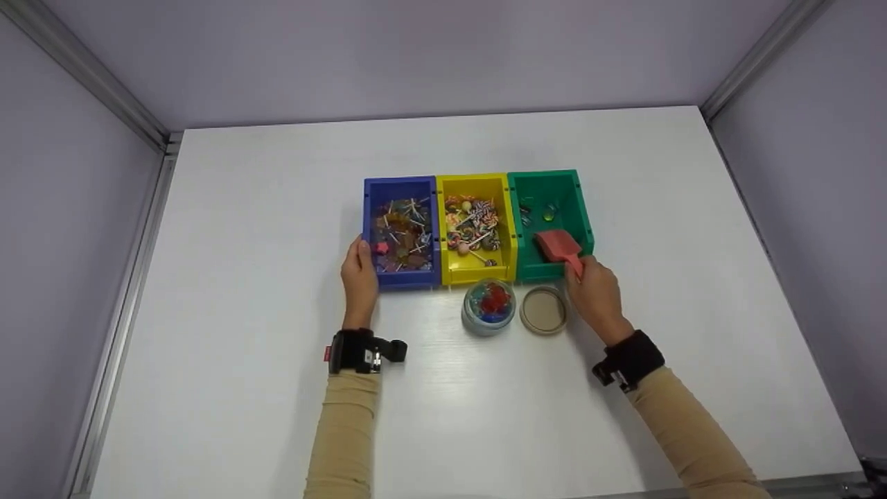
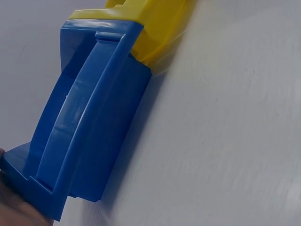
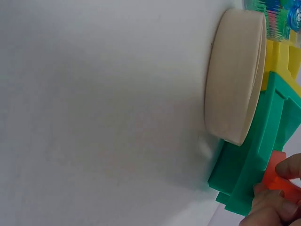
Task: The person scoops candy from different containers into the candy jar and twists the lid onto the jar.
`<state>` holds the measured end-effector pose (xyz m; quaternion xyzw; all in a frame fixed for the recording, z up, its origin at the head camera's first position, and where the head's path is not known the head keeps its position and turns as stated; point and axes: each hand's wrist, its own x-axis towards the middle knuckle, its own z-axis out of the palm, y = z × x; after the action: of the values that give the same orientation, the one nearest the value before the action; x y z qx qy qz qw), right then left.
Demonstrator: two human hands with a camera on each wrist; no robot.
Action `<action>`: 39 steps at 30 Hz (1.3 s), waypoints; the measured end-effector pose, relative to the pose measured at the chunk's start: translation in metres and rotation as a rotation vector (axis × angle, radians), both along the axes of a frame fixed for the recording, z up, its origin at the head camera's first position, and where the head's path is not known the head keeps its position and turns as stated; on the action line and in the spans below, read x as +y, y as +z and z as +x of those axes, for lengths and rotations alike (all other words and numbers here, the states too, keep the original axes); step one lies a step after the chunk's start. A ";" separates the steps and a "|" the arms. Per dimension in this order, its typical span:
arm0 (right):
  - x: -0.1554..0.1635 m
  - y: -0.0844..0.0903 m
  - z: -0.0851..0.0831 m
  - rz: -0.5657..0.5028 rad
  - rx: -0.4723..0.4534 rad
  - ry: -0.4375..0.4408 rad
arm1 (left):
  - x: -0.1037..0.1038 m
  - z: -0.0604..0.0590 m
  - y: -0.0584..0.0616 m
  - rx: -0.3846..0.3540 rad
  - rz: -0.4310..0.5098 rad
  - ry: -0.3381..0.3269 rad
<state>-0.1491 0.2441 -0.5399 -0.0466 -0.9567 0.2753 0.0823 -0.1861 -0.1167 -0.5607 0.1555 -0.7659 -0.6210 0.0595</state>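
Observation:
My left hand (image 1: pixel 359 285) lies along the outer left side of the blue bin (image 1: pixel 405 278), its fingers fairly straight against it. In the left wrist view, part of that hand shows behind the blue bin's corner. My right hand (image 1: pixel 594 294) pinches the handle of a coral-red scoop (image 1: pixel 558 244) between thumb and fingers. The scoop's blade is inside the green bin (image 1: pixel 554 181), its handle passing over the low front wall. Near the blade lie a few small shiny candy-like pieces (image 1: pixel 549 212). In the right wrist view, thumb and fingers close round the scoop's handle (image 3: pixel 272 176).
Between the blue and green bins stands a yellow bin (image 1: pixel 473 275) of small lollipops. The blue bin holds glossy stick candies (image 1: pixel 409 229). In front stand a glass jar (image 1: pixel 478 324) with red and blue pieces and a round beige lid (image 1: pixel 544 312). Walls enclose the white table (image 1: pixel 242 312).

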 end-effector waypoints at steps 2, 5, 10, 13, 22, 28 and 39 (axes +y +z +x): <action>-0.001 0.000 0.000 0.013 0.008 -0.008 | 0.000 0.000 0.000 0.002 0.001 0.000; -0.002 -0.001 0.000 0.042 0.014 -0.017 | 0.000 0.000 -0.001 0.016 -0.006 0.007; -0.004 -0.001 0.000 0.087 0.003 -0.030 | 0.001 0.000 -0.001 0.032 -0.017 0.004; -0.005 -0.002 0.000 0.097 0.000 -0.036 | 0.001 0.001 0.000 0.032 -0.010 -0.003; -0.006 -0.001 0.001 0.097 0.000 -0.036 | 0.001 0.000 0.000 0.006 -0.001 -0.012; -0.005 -0.002 0.001 0.098 -0.016 -0.036 | 0.002 0.001 -0.001 0.007 -0.004 -0.007; -0.004 -0.002 0.005 0.105 0.009 -0.014 | 0.001 0.002 0.001 0.007 -0.005 0.005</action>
<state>-0.1438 0.2402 -0.5417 -0.0477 -0.9691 0.2246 0.0907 -0.1845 -0.1160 -0.5594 0.1550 -0.7668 -0.6195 0.0643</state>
